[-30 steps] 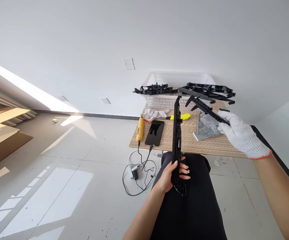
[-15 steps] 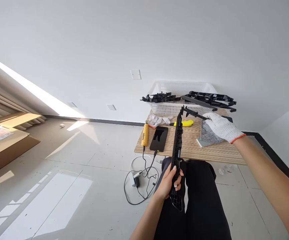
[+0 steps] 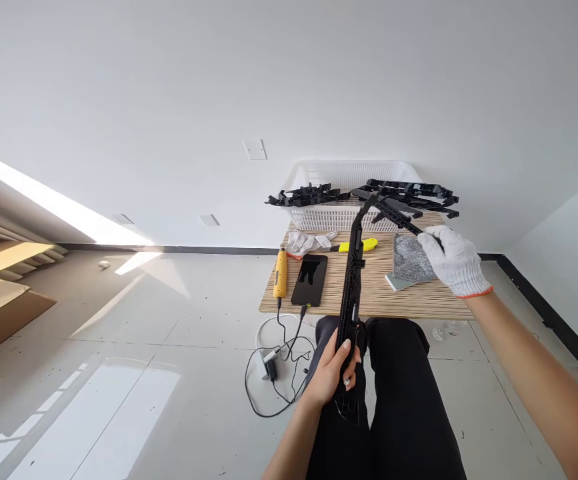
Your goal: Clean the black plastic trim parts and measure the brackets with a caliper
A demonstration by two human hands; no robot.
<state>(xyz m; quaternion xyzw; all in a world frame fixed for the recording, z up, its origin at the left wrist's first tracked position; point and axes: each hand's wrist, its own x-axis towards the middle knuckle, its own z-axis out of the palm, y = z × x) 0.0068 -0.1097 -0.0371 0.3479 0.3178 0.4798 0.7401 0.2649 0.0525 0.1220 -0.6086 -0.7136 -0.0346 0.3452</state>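
My bare left hand [image 3: 335,367] is wrapped round the lower part of a long, narrow black plastic trim piece [image 3: 353,280]. The piece stands nearly upright above my lap, its curved tip pointing towards the basket. My right hand [image 3: 449,260], in a white knitted glove with an orange cuff, is closed on the near end of a slim black bar [image 3: 397,218]. Short prongs show at the bar's far end, close to the trim piece's tip; whether the two touch, I cannot tell. A grey cloth [image 3: 411,257] lies just left of the gloved hand.
A white basket [image 3: 313,218] with several black plastic parts [image 3: 419,191] stands against the wall. On the slatted table [image 3: 379,297] are a yellow corded tool [image 3: 280,273], a black tablet-like device [image 3: 310,280], a yellow-handled knife [image 3: 370,245] and a white glove [image 3: 301,243]. Cables [image 3: 269,415] lie on the floor.
The view has shifted slightly right. My gloved right hand has drawn back from over the cloth towards the right, still holding the black bar. The left hand keeps its grip on the trim piece.
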